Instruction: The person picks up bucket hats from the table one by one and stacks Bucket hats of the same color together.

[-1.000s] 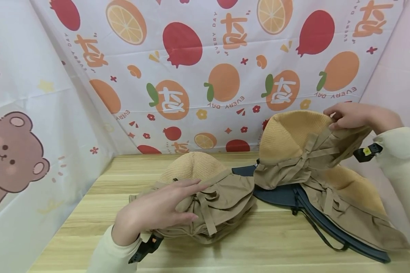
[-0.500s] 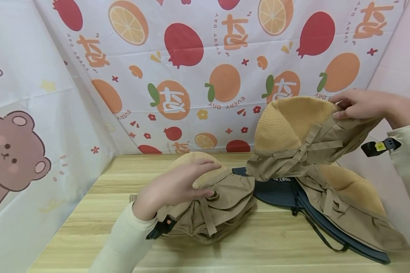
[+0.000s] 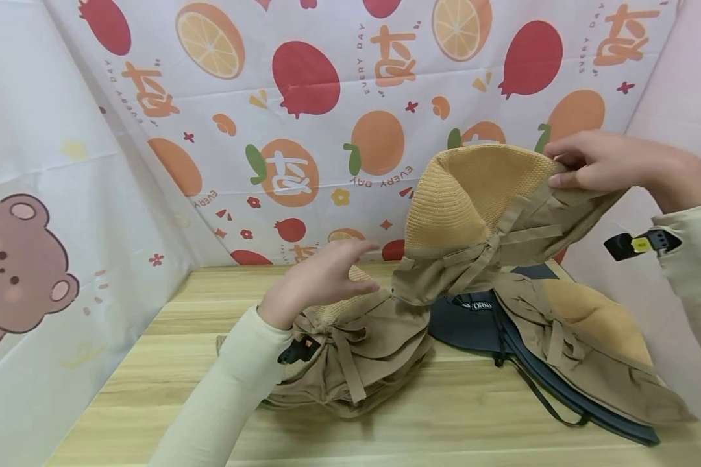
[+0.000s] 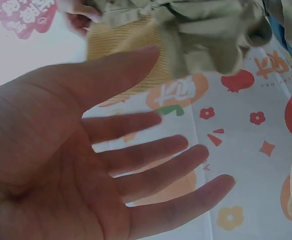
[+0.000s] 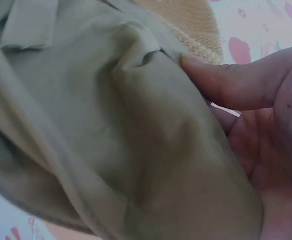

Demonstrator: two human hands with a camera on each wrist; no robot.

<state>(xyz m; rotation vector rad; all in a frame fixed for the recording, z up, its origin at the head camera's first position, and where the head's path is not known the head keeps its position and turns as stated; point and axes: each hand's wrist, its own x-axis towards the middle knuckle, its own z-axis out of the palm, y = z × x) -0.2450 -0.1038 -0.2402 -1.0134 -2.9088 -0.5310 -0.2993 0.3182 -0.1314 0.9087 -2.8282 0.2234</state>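
My right hand pinches a sun hat at its right side and holds it up above the table. This hat has a yellow knitted crown and a khaki cloth brim with a bow. In the right wrist view, the thumb presses the khaki brim near the crown's edge. My left hand hovers over a stack of similar khaki hats, to the left of the raised hat. Its fingers are spread and hold nothing in the left wrist view.
Dark blue hats with a black cord lie on the right of the wooden table. Another khaki and yellow hat rests on them. A fruit-print cloth hangs behind.
My right hand has raised the held hat and brought it slightly left, uncovering more of the dark blue hats. My left hand has lifted off the stack, up and to the right.
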